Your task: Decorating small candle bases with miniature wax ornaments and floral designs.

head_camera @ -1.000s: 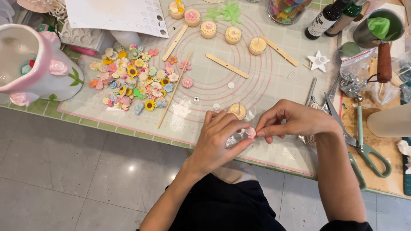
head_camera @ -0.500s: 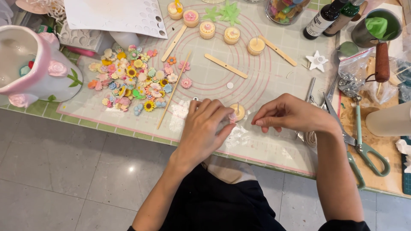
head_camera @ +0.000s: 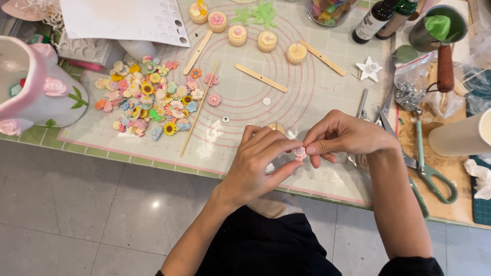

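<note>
- Head view, the only one I have: I take the translucent work mat [head_camera: 327,87] with its pink ringed circles as my landmark; it lies flat on the table.
- Over the near edge of that mat, I see the left hand [head_camera: 258,163] and the right hand [head_camera: 348,135] meeting at their fingertips.
- Between them sits a small pink flower piece [head_camera: 300,152]. The right hand pinches it with thumb and forefinger; the left hand's thumb and fingers close in on it from the other side and touch it.
- Both hands are therefore curled shut around that one flower piece, held just above the mat's near edge, not resting on it as far as I can tell.
- Just beyond the left hand's fingers, on the mat, a small round yellow candle [head_camera: 276,126] is partly hidden.
- On the mat's left part lies a heap of little coloured flowers [head_camera: 151,102], with a long thin wooden skewer [head_camera: 199,109] running along its right side.
- At the mat's far edge stands a row of small decorated candles [head_camera: 253,33]; flat wooden sticks [head_camera: 261,77] lie near them.
- Off the mat's right edge lie green-handled scissors [head_camera: 427,163].
- Off the mat's left edge stands a white and pink vase [head_camera: 38,87].
</note>
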